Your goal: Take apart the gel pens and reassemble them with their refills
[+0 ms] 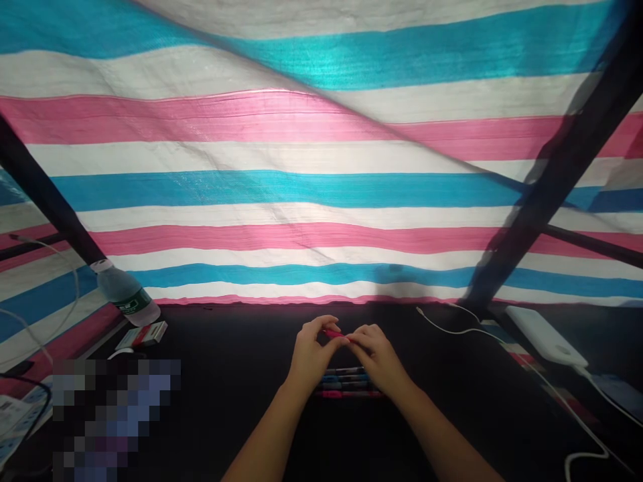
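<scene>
Both my hands meet over a dark table [231, 415]. My left hand [311, 351] and my right hand [376, 355] pinch the two ends of a small red pen-like object [334, 333] held between them. Their fingers are curled closed on it. Under my hands lies a short row of coloured pens [346, 383], blue and pink among them, partly hidden by my wrists.
A plastic water bottle [125, 294] lies at the table's left, beside a small red-and-white box [143, 335]. A white power bank [545, 335] with a white cable [452, 328] sits at right. A striped tarp [301, 167] and dark poles [552, 181] close the space behind.
</scene>
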